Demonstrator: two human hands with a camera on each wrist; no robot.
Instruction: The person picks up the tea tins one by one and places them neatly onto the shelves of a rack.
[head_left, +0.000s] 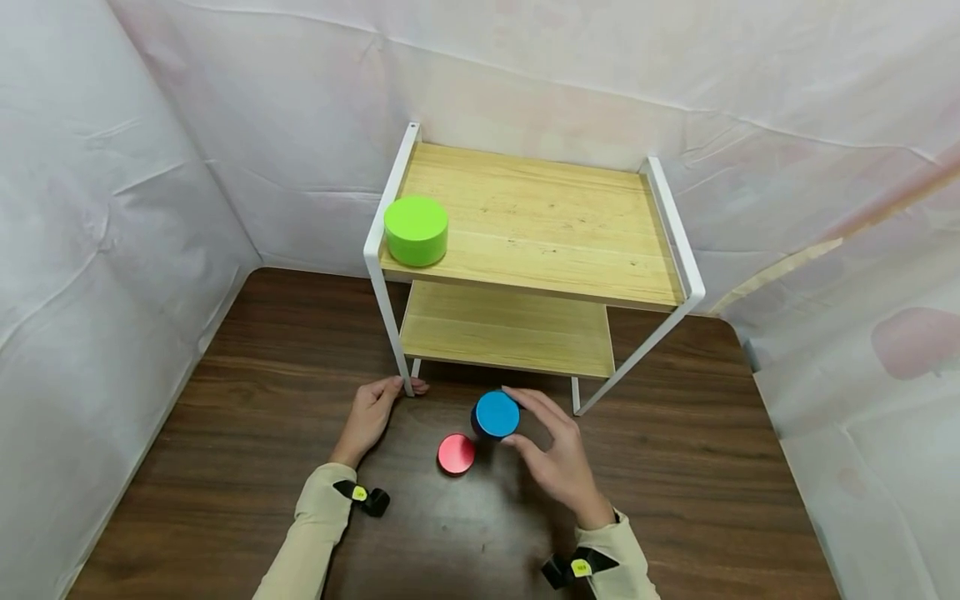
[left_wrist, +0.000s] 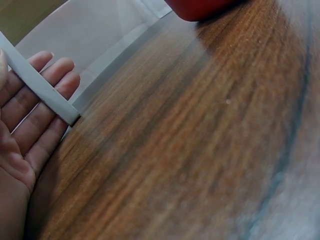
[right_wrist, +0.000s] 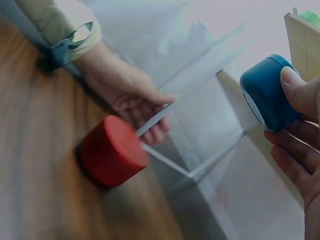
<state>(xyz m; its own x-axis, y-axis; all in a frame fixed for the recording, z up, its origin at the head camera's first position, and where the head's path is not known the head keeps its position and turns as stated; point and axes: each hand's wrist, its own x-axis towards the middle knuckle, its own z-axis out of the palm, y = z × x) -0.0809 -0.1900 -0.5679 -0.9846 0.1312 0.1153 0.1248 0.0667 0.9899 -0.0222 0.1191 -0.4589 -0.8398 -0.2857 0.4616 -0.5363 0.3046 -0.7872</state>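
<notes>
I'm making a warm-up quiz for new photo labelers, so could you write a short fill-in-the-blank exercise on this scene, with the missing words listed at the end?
1. The green container stands on the rack's ____ shelf (top or bottom).
2. The left hand holds a front ____ of the rack.
3. On the table, untouched by either hand, stands the ____.
4. The right hand holds the ____.

Missing words: top; leg; red container; blue container.
</notes>
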